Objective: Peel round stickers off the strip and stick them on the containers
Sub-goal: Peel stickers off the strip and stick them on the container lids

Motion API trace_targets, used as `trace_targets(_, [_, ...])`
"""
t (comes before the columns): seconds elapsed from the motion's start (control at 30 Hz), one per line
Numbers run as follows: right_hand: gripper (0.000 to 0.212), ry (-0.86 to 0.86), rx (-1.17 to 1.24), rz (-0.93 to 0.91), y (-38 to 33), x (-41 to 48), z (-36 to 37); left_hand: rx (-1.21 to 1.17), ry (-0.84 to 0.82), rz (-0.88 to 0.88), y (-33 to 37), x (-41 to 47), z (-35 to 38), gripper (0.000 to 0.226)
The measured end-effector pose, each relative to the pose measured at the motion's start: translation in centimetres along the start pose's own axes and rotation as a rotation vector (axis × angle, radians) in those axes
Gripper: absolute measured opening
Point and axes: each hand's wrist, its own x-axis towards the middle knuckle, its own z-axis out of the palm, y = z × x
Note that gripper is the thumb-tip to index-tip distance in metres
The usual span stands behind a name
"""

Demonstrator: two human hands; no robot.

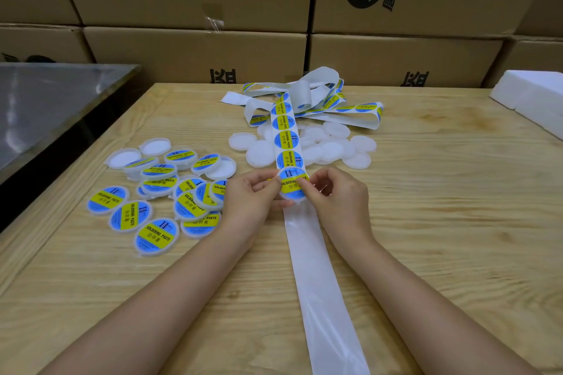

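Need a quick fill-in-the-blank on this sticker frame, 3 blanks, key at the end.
1. Both hands, left hand and right hand, hold one round ____.
2. The labelled containers lie to the person's ____.
3. The sticker strip runs over the ____ containers.
Missing: container; left; unlabelled

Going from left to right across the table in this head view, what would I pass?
Grey metal table → pile of labelled round white containers → left hand → round blue-and-yellow sticker on the container being held → right hand → white foam block.
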Motion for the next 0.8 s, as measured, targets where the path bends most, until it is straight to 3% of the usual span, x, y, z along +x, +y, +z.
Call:
trace_targets(0.13, [0.031, 0.071, -0.069, -0.094, 0.0, -0.2, 0.2, -0.047, 0.001, -0.045, 0.2, 0.0, -0.1, 0.014])
trace_targets(0.23, [0.084, -0.007, 0.009, 0.074, 0.0, 0.0, 0.1, -0.065, -0.010, -0.076, 0.2, 0.0, -0.3, 0.012])
trace_targets(0.27, [0.079, -0.033, 0.047, 0.086, 0.1, 0.0, 0.1, -0.074, -0.025, -0.085, 0.3, 0.0, -0.3, 0.010])
trace_targets(0.37, [0.017, -0.082, 0.149, 0.066, 0.2, 0.1, 0.4, -0.110, -0.075, -0.103, 0.4, 0.0, -0.3, 0.010])
trace_targets(0.4, [0.007, -0.081, 0.183, 0.086, 0.2, 0.2, 0.4, -0.115, -0.086, -0.110, 0.4, 0.0, -0.3, 0.010])
trace_targets(0.63, [0.026, 0.080, 0.172, 0.131, 0.3, 0.2, 0.5, -0.107, -0.197, -0.120, 0.0, -0.6, 0.1, 0.016])
trace_targets(0.8, [0.032, 0.052, 0.079, 0.137, 0.0, -0.1, 0.6, -0.121, -0.270, -0.120, -0.1, -1.0, 0.3, 0.027])
